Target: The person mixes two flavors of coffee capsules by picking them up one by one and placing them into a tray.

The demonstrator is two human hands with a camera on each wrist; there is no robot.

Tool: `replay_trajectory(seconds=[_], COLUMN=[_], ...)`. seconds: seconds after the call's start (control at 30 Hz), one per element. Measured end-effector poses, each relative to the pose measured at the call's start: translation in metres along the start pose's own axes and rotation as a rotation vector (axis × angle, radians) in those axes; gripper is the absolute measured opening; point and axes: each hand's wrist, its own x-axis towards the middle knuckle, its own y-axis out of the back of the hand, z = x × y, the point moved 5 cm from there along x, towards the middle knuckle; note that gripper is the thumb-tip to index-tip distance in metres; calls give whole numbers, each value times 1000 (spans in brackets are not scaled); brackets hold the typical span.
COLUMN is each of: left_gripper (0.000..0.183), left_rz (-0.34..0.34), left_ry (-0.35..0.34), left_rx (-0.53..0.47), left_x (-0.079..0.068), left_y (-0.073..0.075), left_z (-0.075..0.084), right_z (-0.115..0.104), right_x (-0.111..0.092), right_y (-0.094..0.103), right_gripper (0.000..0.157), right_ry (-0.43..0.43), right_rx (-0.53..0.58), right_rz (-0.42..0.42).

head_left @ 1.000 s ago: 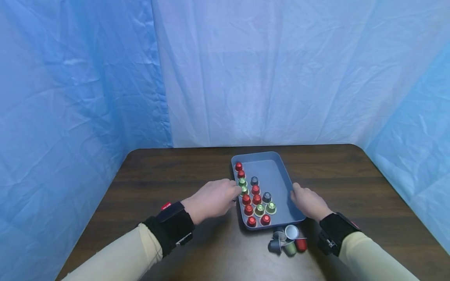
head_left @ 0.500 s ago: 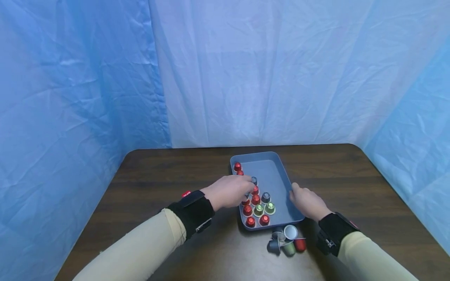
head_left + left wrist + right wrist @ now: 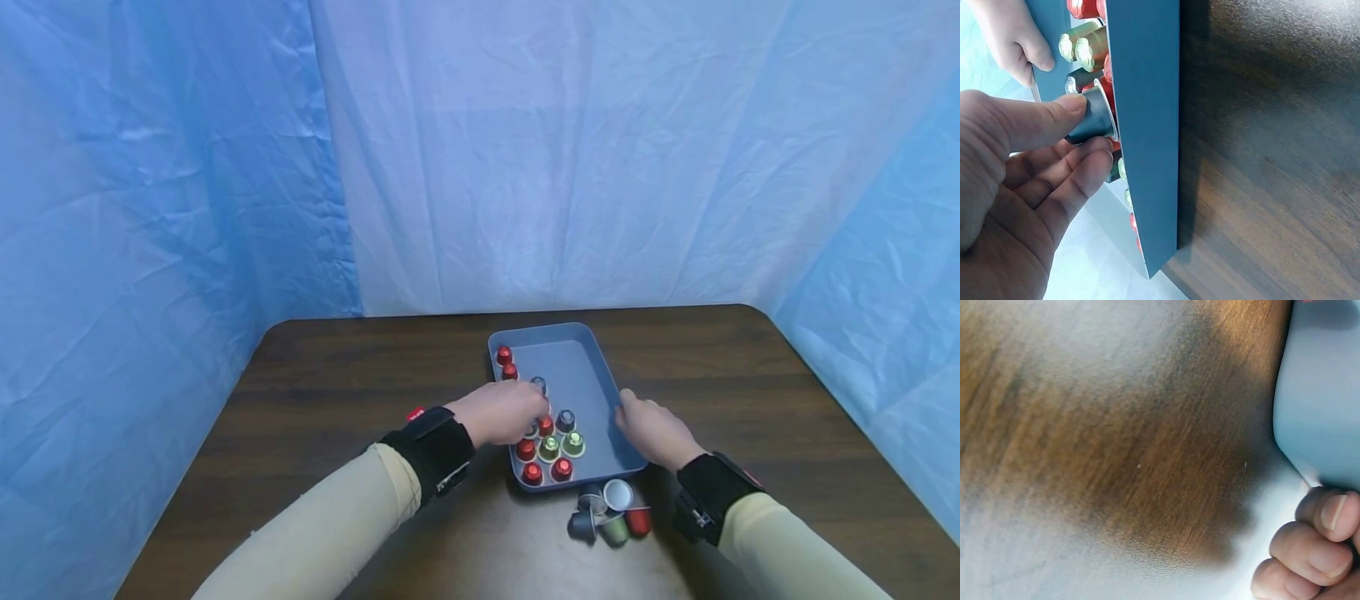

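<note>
A blue-grey tray (image 3: 566, 358) holds red coffee capsules (image 3: 504, 356), green ones (image 3: 573, 442) and dark ones (image 3: 566, 420), standing in rows toward its left side. My left hand (image 3: 504, 412) is over the left part of the tray. Between thumb and fingers it pinches a dark coffee capsule (image 3: 1092, 119), seen in the left wrist view just inside the tray wall, among the other capsules. Whether its rim touches the tray floor is hidden. At the tray's right edge, my right hand (image 3: 658, 431) grips the rim with curled fingers (image 3: 1313, 553).
Close to the tray's near edge lies a small heap of capsules: dark (image 3: 582, 526), green (image 3: 615, 531), red (image 3: 638, 522) and one showing its pale lid (image 3: 618, 495). Everything rests on a dark wooden table (image 3: 390, 358). Blue sheets (image 3: 480, 167) hang behind and beside it.
My left hand has moved right, from beside the tray's left edge to over the capsule rows, carrying the dark capsule. My right hand stays on the tray's right rim.
</note>
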Motion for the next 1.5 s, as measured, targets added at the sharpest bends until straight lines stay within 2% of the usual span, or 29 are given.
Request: replay_trajectory(seconds=[0.33,0.73,0.97,1.07,1.17,1.23,1.33,1.5], left_gripper=[34,39,45,40,34,31,31,36], left_rz=[-4,48,42,46,88,132,200,263], left_ry=[-2,-8,-15,-17,-8,14,89,246], left_rx=[-101,-48,-36,-38,-25,2,1,-130], left_x=[8,14,11,8,5,2,-5,-16], left_y=[-5,-13,-16,-14,-12,-10,-7,-10], left_z=[-3,-2,-4,-7,-11,-16,-29,-54], right_z=[-2,-2,-4,-5,-5,-5,-4,-1], right_x=[0,0,2,3,3,3,4,3], right_y=[0,0,-1,-1,-2,-2,-2,-2], right_gripper=[16,17,18,18,19,19,18,18], right_ry=[11,7,-6,-7,-7,-5,0,-5], right_rx=[-8,-12,-13,-14,-13,-12,-10,0], right_rz=[15,14,-1,-4,-9,-10,-10,-14])
